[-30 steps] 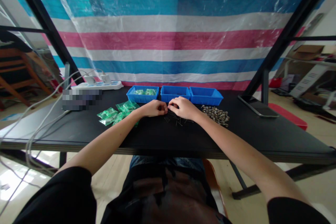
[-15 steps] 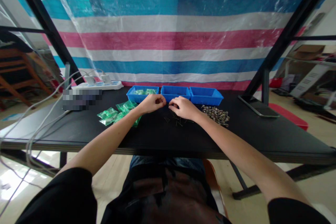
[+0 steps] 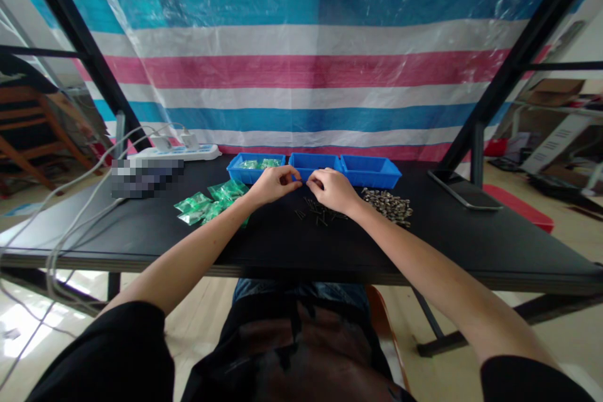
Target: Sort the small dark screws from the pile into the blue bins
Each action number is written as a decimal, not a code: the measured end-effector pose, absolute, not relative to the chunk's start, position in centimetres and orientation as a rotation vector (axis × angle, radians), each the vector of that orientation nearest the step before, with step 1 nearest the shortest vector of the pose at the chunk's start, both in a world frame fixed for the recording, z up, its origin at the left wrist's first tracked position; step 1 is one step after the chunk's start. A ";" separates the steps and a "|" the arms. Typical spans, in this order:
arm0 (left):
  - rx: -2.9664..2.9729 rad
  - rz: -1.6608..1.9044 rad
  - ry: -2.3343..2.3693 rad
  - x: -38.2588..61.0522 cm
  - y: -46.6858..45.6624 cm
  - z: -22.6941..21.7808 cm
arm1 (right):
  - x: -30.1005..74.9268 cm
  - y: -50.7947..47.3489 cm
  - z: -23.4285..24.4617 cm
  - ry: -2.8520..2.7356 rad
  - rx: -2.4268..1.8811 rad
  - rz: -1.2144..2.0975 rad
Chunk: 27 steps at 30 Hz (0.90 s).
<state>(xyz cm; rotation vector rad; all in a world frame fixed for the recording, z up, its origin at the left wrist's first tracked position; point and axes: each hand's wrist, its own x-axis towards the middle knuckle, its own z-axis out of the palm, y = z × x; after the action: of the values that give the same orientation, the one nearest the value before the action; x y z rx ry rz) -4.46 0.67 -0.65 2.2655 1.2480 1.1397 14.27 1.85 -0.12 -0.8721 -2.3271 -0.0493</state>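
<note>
My left hand (image 3: 275, 184) is pinched closed, thumb against fingers, in front of the blue bins; anything between the fingertips is too small to make out. Close beside it, fingertips a small gap away, my right hand (image 3: 332, 189) is also curled into a pinch, its contents hidden. Below the right hand several thin dark screws (image 3: 322, 213) lie scattered on the black table. A heap of small metal parts (image 3: 389, 206) sits right of that hand. Small green plastic bags (image 3: 214, 202) lie partly behind my left forearm.
Three blue bins stand in a row: the left bin (image 3: 232, 171) holds green bags, then the middle bin (image 3: 301, 173) and right bin (image 3: 372, 179). A phone (image 3: 464, 191) lies at the right. A power strip (image 3: 202, 153) with cables (image 3: 56, 232) occupies the left.
My hands have shifted slightly: the left fingertips a little to the right, the right hand a little up. More of the dark screws show beneath the right hand.
</note>
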 end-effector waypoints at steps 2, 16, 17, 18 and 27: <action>2.277 1.160 1.263 -4.4 0.6 -0.6 | 14.2 1.8 -0.1 -2.318 -0.857 -0.049; 2.453 1.247 1.348 -4.2 -0.1 0.0 | 14.3 1.6 0.2 -2.276 -0.768 -0.040; 2.456 1.250 1.350 -4.2 -0.1 0.0 | 14.3 1.6 0.1 -2.273 -0.768 -0.040; 2.458 1.254 1.350 -4.1 -0.1 0.0 | 14.3 1.6 0.1 -2.270 -0.768 -0.042; 2.458 1.289 1.349 -4.1 -0.1 -0.2 | 14.2 1.5 0.2 -2.271 -0.778 -0.032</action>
<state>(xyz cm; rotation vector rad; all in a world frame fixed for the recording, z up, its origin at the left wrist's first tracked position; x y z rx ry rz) -4.14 -0.08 -0.17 2.4581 1.3491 1.2890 14.22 1.46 0.24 -0.7776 -2.2711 -0.0316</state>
